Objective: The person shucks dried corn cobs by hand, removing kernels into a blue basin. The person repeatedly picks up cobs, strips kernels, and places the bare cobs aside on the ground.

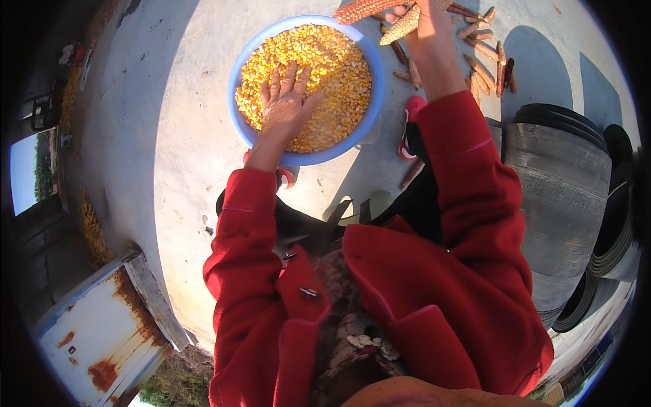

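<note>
A blue plastic basin [377, 84] full of loose yellow corn kernels [338, 76] stands on the concrete between my feet. My left hand [287, 99] lies palm down on the kernels with its fingers spread, holding nothing that shows. At the top edge, up and right of the basin, my right hand [424, 20] grips a reddish corncob [363, 10] and a paler corncob [404, 25], both apparently stripped of kernels. Part of that hand is cut off by the picture's edge.
Several bare corncobs [480, 71] are scattered on the concrete floor [193, 127] at the upper right. Large rolls of dark sheet material [557, 203] stand at my right. A rusty white metal panel [101, 336] is at the lower left, with heaped yellow corn [94, 229] beyond it.
</note>
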